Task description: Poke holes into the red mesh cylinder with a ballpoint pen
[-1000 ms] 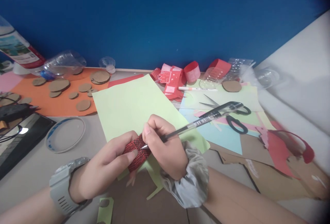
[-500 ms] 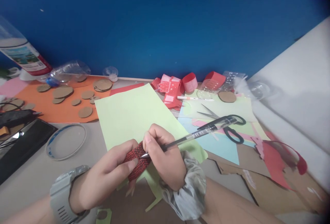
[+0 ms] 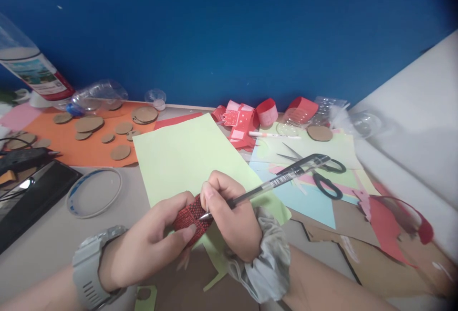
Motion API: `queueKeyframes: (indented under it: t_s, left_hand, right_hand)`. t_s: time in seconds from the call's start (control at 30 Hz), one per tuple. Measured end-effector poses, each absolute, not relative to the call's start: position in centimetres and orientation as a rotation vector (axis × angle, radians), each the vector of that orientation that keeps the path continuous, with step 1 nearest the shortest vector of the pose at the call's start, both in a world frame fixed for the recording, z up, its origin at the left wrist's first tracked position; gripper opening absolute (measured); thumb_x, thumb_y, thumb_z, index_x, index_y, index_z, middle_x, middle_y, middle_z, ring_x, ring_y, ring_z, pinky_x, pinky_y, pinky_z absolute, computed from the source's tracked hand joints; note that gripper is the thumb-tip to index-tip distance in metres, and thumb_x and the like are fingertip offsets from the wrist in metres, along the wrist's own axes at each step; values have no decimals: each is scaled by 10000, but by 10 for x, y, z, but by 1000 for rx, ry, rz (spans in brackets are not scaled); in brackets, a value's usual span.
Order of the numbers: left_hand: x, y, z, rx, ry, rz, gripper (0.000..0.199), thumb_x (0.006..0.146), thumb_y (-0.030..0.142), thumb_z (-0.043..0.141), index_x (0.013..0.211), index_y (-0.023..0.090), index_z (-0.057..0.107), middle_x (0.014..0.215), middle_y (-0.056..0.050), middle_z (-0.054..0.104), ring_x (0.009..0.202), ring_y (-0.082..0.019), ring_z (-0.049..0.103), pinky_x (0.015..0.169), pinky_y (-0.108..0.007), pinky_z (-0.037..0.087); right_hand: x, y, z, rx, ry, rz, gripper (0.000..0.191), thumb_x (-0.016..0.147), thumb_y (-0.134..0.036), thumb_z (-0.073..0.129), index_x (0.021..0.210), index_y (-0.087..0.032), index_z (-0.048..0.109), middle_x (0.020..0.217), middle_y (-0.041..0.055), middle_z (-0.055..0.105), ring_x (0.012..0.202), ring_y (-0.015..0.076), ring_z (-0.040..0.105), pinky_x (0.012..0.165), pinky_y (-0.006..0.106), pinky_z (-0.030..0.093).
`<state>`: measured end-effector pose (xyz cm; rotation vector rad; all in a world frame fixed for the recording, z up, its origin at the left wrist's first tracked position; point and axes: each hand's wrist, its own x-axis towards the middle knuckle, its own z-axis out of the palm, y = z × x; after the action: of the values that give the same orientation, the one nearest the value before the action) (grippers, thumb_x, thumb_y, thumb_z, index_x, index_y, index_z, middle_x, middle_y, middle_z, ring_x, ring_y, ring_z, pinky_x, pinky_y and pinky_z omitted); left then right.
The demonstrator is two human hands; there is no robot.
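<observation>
Between my hands is a small dark red and black woven piece [image 3: 191, 214]. My left hand [image 3: 153, 242] grips its left side, thumb on top. My right hand [image 3: 231, 215] is closed around a clear-barrelled black pen [image 3: 266, 185], its metal tip at the woven surface and its other end pointing up to the right. The right fingertips also meet the piece's upper right edge. Beneath and behind my hands lies a light green sheet [image 3: 179, 151].
Black-handled scissors [image 3: 327, 184] lie on coloured papers at right. Cardboard discs [image 3: 89, 124] rest on orange paper [image 3: 86, 146] at left, near a tape ring [image 3: 93, 215] and bottles. Red paper pieces [image 3: 243, 120] sit by the blue wall.
The whole view has shifted slightly, moving things a little rightward. My left thumb has slid further right over the woven piece, which looks slightly turned. Both hands keep their holds.
</observation>
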<state>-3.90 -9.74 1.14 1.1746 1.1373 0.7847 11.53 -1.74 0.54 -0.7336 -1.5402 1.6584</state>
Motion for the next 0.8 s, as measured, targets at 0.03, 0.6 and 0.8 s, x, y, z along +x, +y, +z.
queueKeyframes:
  t_s: [0.03,0.6,0.8]
  left_hand:
    - [-39,-97,11,1172,1149,780,159,968,273,527,832,200,488,673,30,571,573,-132,542,578,-244,436]
    - [-40,-96,11,1216,1155,766,164,976,229,525,817,212,485,682,25,593,589,-142,580,593,-247,452]
    - [-36,-97,17,1175,1208,806,169,936,270,578,795,210,506,655,26,589,575,-144,556,587,-253,435]
  right_hand:
    - [115,-18,5,-734,-1538,1658,302,893,-235,506,628,-248,362,571,-79,319,535,106,313,514,266,272]
    - [116,-17,8,-745,-1580,1670,311,879,-234,525,623,-242,349,574,-80,304,539,98,299,516,262,267]
    - [118,-18,8,-767,-1561,1682,323,872,-229,544,621,-238,341,572,-75,303,544,99,303,521,260,266]
